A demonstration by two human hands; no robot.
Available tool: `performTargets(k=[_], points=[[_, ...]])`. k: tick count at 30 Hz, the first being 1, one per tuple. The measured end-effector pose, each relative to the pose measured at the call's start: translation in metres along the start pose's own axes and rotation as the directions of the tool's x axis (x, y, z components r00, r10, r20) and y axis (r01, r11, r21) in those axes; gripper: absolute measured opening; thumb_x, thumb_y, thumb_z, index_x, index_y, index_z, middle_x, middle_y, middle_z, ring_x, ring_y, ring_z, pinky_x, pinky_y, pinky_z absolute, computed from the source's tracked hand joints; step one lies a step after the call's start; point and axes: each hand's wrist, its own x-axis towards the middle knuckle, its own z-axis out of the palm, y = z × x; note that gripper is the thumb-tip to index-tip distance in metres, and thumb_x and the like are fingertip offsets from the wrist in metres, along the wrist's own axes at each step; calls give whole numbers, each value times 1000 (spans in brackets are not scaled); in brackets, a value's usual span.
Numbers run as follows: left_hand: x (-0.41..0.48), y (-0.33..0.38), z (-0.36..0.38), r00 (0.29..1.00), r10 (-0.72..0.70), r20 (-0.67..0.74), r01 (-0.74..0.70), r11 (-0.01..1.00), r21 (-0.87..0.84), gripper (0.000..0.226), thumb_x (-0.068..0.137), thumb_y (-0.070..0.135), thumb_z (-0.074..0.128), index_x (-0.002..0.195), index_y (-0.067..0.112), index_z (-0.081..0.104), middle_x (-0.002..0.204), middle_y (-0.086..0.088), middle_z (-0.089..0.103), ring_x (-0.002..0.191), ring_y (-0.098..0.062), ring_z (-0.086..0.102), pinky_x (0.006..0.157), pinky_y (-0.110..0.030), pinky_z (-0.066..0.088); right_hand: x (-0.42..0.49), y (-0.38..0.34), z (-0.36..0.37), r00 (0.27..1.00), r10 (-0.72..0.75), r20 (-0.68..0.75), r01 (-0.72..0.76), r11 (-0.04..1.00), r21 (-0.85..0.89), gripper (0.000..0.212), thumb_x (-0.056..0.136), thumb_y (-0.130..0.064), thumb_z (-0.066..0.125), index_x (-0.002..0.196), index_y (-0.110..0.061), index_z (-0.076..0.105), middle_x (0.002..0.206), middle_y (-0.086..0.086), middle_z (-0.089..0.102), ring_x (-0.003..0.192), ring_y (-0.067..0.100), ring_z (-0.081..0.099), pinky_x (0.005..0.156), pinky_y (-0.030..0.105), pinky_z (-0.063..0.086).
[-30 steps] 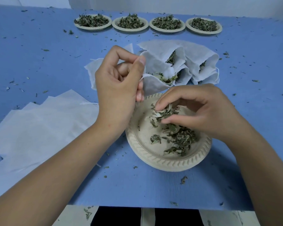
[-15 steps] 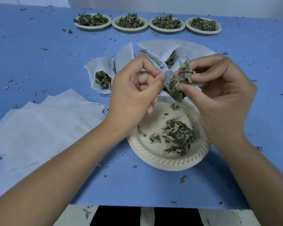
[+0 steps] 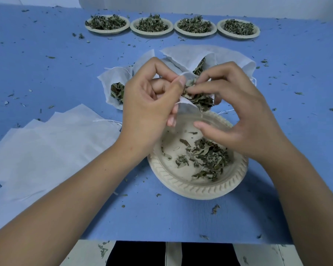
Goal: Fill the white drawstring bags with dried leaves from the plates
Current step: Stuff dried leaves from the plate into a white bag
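- White bag [image 3: 186, 108] hanging crumpled just above the plate's [image 3: 190, 187] far rim, mouth gaping, dark curled leaves [image 3: 199, 98] bulging out.
- Left hand [image 3: 150, 104] pinching the bag's near edge.
- Right hand [image 3: 238, 116] pressing fingertips on the leaves, thumb apart, gripping nothing.

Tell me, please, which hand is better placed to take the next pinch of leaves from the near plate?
Probably the right hand: it hovers over the near plate, while the left hand pinches the bag open.
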Motion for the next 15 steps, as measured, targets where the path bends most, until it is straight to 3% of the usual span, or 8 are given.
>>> performTargets(k=[3,8,11,13,15], points=[[0,-1,1,1000,-9,19,9,1000,2,22,95,6,59,77,12,49,43,9,49,29,-6,36,36,-21,38,0,0,3,992,28,-125,-16,996,90,35,79,9,69,109,-7,62,106,10,51,88,17,56,74,23,49],[-2,0,2,997,-21,76,18,999,36,22,95,5,59,76,13,50,44,8,49,29,-7,38,35,-23,38,-2,-1,5,959,24,-282,13,992,129,23,82,12,65,98,-4,68,96,8,61,87,15,62,77,21,50],[-4,1,3,993,-16,119,11,999,45,20,95,4,59,78,11,52,44,7,49,30,-8,39,34,-23,37,-2,-1,11,935,-6,-355,3,1000,-9,14,83,9,66,86,-3,71,88,6,66,80,13,63,75,17,47],[-6,1,4,989,-17,149,9,998,54,19,94,3,60,78,10,53,45,6,50,31,-9,40,35,-20,35,-2,-1,17,953,-45,-299,-8,984,-176,13,81,6,66,71,-1,69,78,9,68,78,16,57,73,12,39],[-7,1,5,987,-24,159,13,998,68,17,94,3,61,79,9,54,45,7,50,32,-8,41,36,-17,35,-1,0,21,976,-56,-212,-4,962,-272,18,80,1,64,61,0,63,73,6,68,82,19,52,76,17,32]])
